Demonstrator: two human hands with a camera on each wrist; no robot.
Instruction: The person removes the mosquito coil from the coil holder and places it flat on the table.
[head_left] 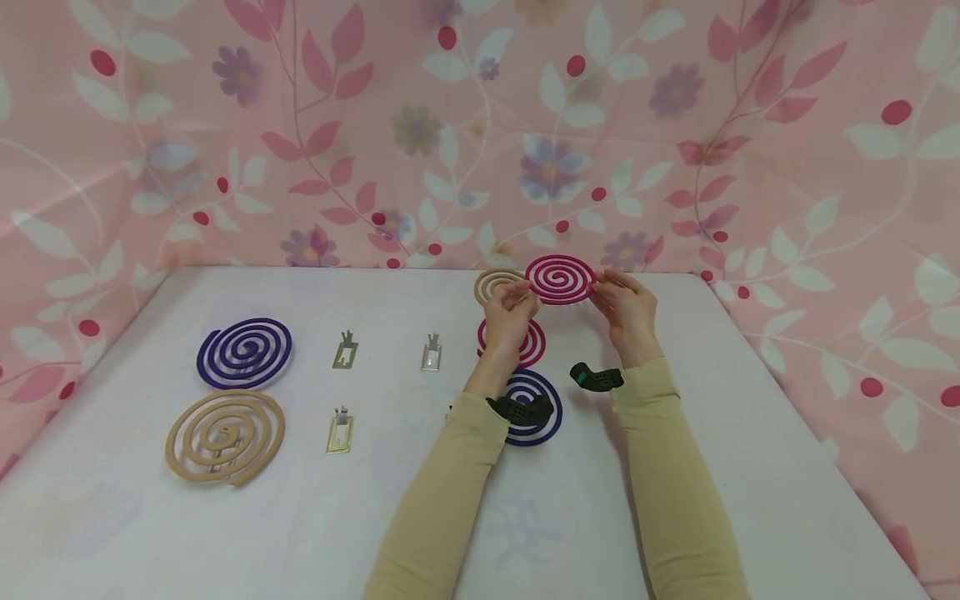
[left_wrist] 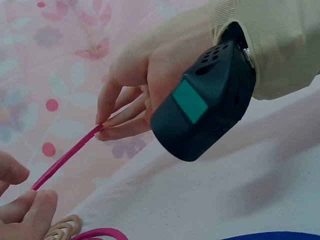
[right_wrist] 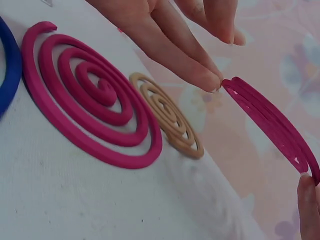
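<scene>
Between both hands a pink mosquito coil [head_left: 558, 277] is held up off the table at the back. My left hand [head_left: 507, 327] pinches its left edge, while my right hand [head_left: 632, 315] pinches the right edge. Seen edge-on, the same coil [left_wrist: 65, 162] runs between the fingertips of both hands in the left wrist view. Below lies a second pink coil [right_wrist: 92, 132], partly covered by the left hand in the head view. A tan coil [right_wrist: 167, 112] rests behind it. Nearer the front is a blue coil [head_left: 557, 410], partly hidden by the left wrist camera.
At the left, a dark blue coil [head_left: 247, 348] and a tan coil [head_left: 227, 433] sit over metal stands. Small metal stands [head_left: 344, 367] lie mid-table, one partly behind the left sleeve [head_left: 450, 475]. A floral curtain [head_left: 480, 150] closes off the table's back.
</scene>
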